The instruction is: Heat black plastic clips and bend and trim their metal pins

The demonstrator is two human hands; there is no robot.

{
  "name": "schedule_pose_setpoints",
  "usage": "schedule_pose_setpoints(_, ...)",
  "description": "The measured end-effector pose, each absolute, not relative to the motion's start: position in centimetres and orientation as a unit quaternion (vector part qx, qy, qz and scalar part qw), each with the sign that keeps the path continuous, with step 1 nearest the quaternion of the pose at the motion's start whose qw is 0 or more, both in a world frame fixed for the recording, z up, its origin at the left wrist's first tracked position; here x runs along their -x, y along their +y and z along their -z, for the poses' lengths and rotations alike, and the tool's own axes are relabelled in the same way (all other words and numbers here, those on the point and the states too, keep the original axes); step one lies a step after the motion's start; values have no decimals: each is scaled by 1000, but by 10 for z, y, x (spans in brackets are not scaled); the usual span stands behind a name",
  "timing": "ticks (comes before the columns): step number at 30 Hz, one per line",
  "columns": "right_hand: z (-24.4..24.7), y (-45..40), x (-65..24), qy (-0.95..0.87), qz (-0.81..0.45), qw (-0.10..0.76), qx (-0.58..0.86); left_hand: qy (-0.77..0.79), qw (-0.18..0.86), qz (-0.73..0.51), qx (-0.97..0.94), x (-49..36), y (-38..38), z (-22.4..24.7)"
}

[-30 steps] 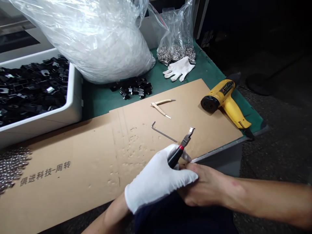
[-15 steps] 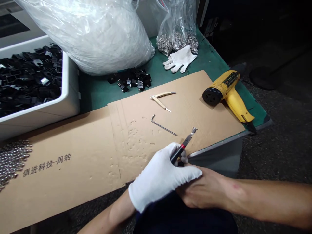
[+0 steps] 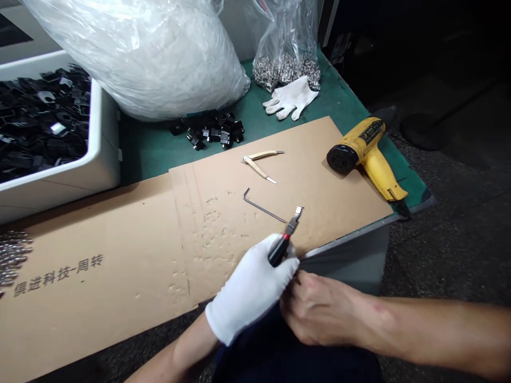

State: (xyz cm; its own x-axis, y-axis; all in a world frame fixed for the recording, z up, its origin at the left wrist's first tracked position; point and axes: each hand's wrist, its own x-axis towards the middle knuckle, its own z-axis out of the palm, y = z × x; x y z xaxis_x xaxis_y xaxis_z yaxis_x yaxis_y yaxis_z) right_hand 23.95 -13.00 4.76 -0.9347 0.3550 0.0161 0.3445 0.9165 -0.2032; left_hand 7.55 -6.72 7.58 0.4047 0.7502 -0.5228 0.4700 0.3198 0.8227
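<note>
My left hand (image 3: 255, 287), in a white glove, is wrapped round the dark handle of a red-banded metal tool (image 3: 282, 246). A small shiny metal piece (image 3: 299, 210) sits at the tool's tip. My bare right hand (image 3: 315, 308) is closed against the lower side of the gloved hand; its fingertips and anything in them are hidden. Beyond the hands, on the cardboard (image 3: 319, 181), lie a bent hex key (image 3: 263, 206) and cream-handled pliers (image 3: 259, 162).
A yellow heat gun (image 3: 365, 151) lies at the right edge. Behind are loose black parts (image 3: 219, 130), a spare white glove (image 3: 293, 98) and bagged metal parts (image 3: 285, 69). A white bin (image 3: 96, 143) stands left, near a big plastic bag (image 3: 159, 58) and metal pieces (image 3: 11, 255).
The tool has moved slightly left and turned more upright with my left hand. The gloved thumb has drawn back from over my right hand. The whole view has shifted a little.
</note>
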Motion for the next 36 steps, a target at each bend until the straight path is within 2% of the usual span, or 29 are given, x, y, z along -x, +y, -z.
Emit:
schedule_pose_setpoints(4,-50,-111,-261,-963,-137,48,228,586,552,-172,-568,-58,-62,-70)
schedule_pose_setpoints(7,-36,-95,-293,-934,-136,78,322,633,512,-189,-549,-35,-59,-64)
schedule_pose_setpoints(11,-12,-110,-307,-874,-113,112,460,662,531,-226,-477,-14,-58,-51)
schedule_pose_setpoints(13,-8,-131,-296,-896,-142,119,404,661,540,-258,-452,-11,-59,-46)
schedule_pose_setpoints(15,-9,-145,-281,-932,-221,151,243,659,545,-278,-438,-11,-60,-44)
schedule_pose_setpoints(16,-10,-148,-275,-929,-242,185,209,657,548,-284,-433,-11,-60,-44)
schedule_pose_setpoints(18,-10,-144,-267,-906,-220,247,266,652,556,-293,-424,-12,-61,-46)
schedule_pose_setpoints(21,-9,-138,-258,-851,-171,263,420,642,568,-300,-418,-10,-62,-47)
schedule_pose_setpoints(25,-10,-145,-241,-900,-194,309,238,630,570,-297,-436,-3,-64,-47)
schedule_pose_setpoints(27,-11,-135,-235,-890,-186,324,262,631,566,-290,-445,0,-67,-48)
schedule_pose_setpoints(31,-6,-75,-222,-799,-129,289,511,631,570,-275,-447,2,-79,-53)
schedule_pose_setpoints(36,1,-24,-190,-788,-100,222,566,598,615,-296,-420,4,-95,-53)
